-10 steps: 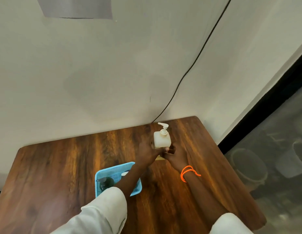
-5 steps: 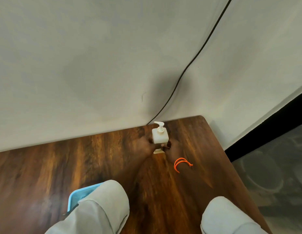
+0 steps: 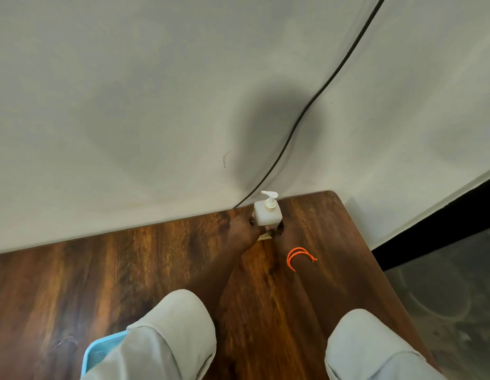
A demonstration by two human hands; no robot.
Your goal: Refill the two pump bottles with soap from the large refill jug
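A small white pump bottle (image 3: 267,213) stands upright near the table's far right corner, close to the wall. My left hand (image 3: 245,231) grips its lower left side. My right hand (image 3: 285,234) holds it from the lower right; an orange band (image 3: 298,257) circles that wrist. Both arms stretch far forward and blend with the dark wood. The refill jug and the second pump bottle are not in view.
The wooden table (image 3: 101,270) meets a white wall, down which a black cable (image 3: 307,111) runs behind the bottle. A light blue basket (image 3: 101,352) shows at the bottom left under my left sleeve. The table's right edge drops to a grey floor (image 3: 444,283).
Both hands carried the pump bottle away from me, from above the table's middle to the far right corner by the wall. The view tilted up, so the basket slid mostly out of frame.
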